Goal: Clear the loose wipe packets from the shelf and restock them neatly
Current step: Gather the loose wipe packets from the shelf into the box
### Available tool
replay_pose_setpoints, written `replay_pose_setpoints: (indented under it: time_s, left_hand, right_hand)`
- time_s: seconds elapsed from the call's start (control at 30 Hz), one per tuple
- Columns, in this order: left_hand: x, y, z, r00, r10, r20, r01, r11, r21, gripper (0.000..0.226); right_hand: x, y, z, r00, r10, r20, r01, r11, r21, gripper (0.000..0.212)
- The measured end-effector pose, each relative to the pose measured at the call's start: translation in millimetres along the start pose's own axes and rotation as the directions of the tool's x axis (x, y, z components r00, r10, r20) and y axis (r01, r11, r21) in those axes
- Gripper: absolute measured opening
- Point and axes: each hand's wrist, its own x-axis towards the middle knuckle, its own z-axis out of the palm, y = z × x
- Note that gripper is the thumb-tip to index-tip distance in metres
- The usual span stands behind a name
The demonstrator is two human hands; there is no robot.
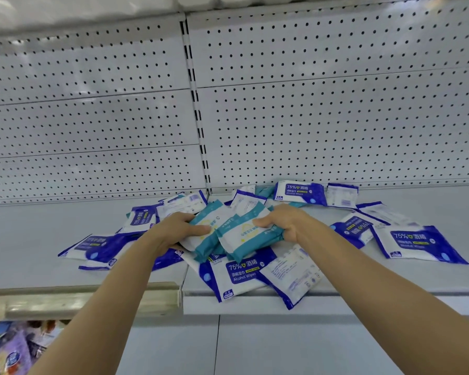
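My left hand (179, 230) and right hand (283, 224) together grasp two teal wipe packets (234, 234); roughly fourteen blue packets (420, 243) lie loose on the shelf (33, 239).

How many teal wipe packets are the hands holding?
2: one teal packet in the left hand, another in the right hand. More may hide beneath.
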Motion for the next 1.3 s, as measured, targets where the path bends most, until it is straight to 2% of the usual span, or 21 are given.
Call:
replay_pose_setpoints:
  time_s: [0.13,0.23,0.3,0.43,0.47,0.5,0.57,0.6,0.73,0.9,1.03,1.13,1.2,1.3]
  left_hand:
    - [-1.1,0.1,-2.2,1.0,0.013,0.009,-0.012,0.998,-0.061,0.033]
    - [-0.1,-0.9,-9.0,1.0,0.022,0.012,-0.019,0.988,-0.155,0.039]
    - [2.6,-1.2,-13.8,0.998,0.04,0.041,-0.031,0.979,-0.201,0.05]
    - [5.0,7.6,-17.3,0.987,0.1,0.126,-0.066,0.966,-0.25,0.087]
    - [5.6,11.3,-15.8,0.985,0.103,0.14,-0.063,0.962,-0.267,0.087]
    - [6.2,14.7,-13.5,0.983,0.111,0.147,-0.067,0.96,-0.271,0.076]
    - [5.1,23.0,-5.3,0.983,0.105,0.151,-0.065,0.967,-0.248,0.051]
    - [4.4,26.1,-0.6,0.985,0.099,0.144,-0.063,0.97,-0.234,0.046]
    - [8.9,31.3,16.6,0.986,0.111,0.126,-0.075,0.963,-0.26,0.043]
    - [8.9,37.4,29.0,0.974,0.208,0.084,-0.177,0.941,-0.288,0.044]
    - [-6.9,51.9,51.1,0.937,0.348,0.0,-0.331,0.891,-0.311,0.047]
    - [-21.4,61.2,70.6,0.889,0.445,-0.11,-0.454,0.818,-0.353,0.05]
    - [-32.5,65.9,86.8,0.867,0.471,-0.163,-0.493,0.758,-0.428,0.051]
    - [-49.9,73.5,115.4,0.832,0.51,-0.219,-0.547,0.688,-0.477,0.051]
  right_hand:
    - [-8.1,-3.8,-14.5,0.998,-0.007,-0.063,0.01,0.999,0.053,0.039]
    - [-18.2,-9.9,-44.7,0.986,-0.026,-0.166,0.047,0.991,0.125,0.037]
    - [-26.2,-7.4,-62.7,0.977,-0.003,-0.214,0.03,0.992,0.125,0.036]
    - [-44.1,3.0,-79.3,0.979,-0.004,-0.202,0.031,0.991,0.131,0.03]
    - [-49.0,4.4,-82.8,0.976,-0.035,-0.216,0.068,0.987,0.146,0.029]
    - [-53.0,5.6,-86.4,0.966,-0.076,-0.246,0.118,0.979,0.163,0.028]
    - [-59.8,9.8,-93.7,0.928,-0.163,-0.336,0.227,0.96,0.162,0.029]
    - [-63.1,12.1,-96.1,0.9,-0.204,-0.386,0.273,0.953,0.134,0.028]
    - [-80.6,15.2,-102.8,0.76,-0.377,-0.529,0.442,0.897,-0.005,0.024]
    - [-109.6,15.4,-101.1,0.596,-0.554,-0.581,0.615,0.78,-0.113,0.021]
    - [-125.9,28.7,-105.0,0.551,-0.574,-0.605,0.707,0.706,-0.026,0.023]
    - [-143.2,34.9,-112.3,0.506,-0.607,-0.613,0.768,0.64,0.001,0.038]
    - [-157.0,40.9,-122.4,0.486,-0.615,-0.621,0.8,0.599,0.033,0.049]
    - [-179.6,52.7,-142.1,0.439,-0.624,-0.646,0.813,0.582,-0.01,0.046]
